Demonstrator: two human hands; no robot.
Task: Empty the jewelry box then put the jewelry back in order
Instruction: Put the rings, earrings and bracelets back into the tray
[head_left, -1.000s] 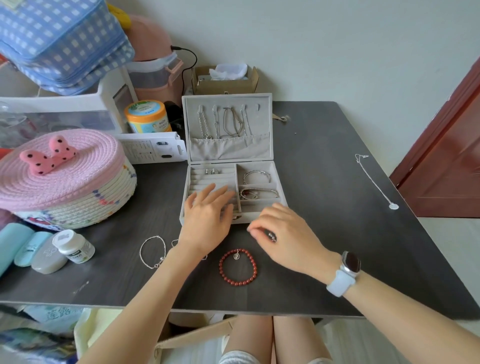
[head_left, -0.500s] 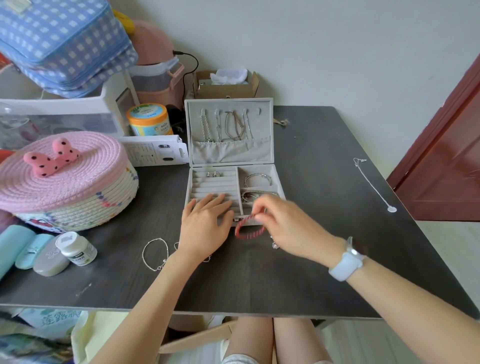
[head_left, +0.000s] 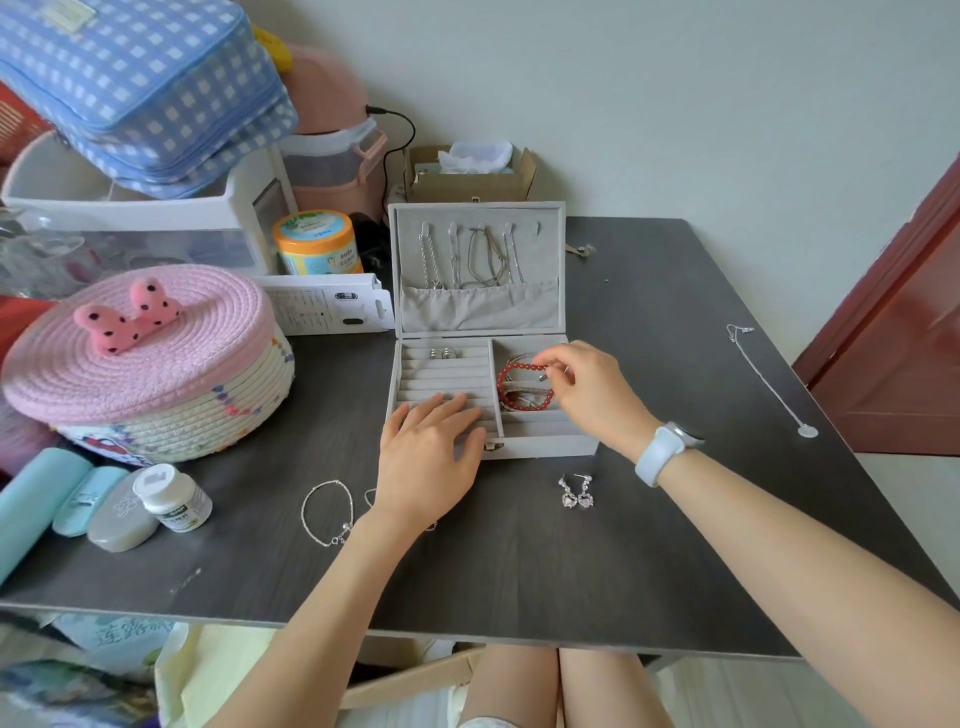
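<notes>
Hanging from the right hand (head_left: 587, 395) grip, red bead bracelet (head_left: 511, 387) over jewelry box (head_left: 545, 446)

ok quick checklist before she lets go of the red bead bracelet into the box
1. Bracelet held: ok. The right hand pinches the red bead bracelet at its top.
2. Over the correct section: ok. It hangs over the right-hand compartments of the jewelry box, where silver bangles lie.
3. Box steadied: ok. The left hand rests flat on the ring rolls at the box's front left.
4. Lid clear: ok, it stands open.
5. Bracelet fully inside the compartment: cannot tell; its lower beads overlap the bangles.
6. Items left on the table: not ok. Earrings, a silver bracelet and a necklace remain outside.
</notes>
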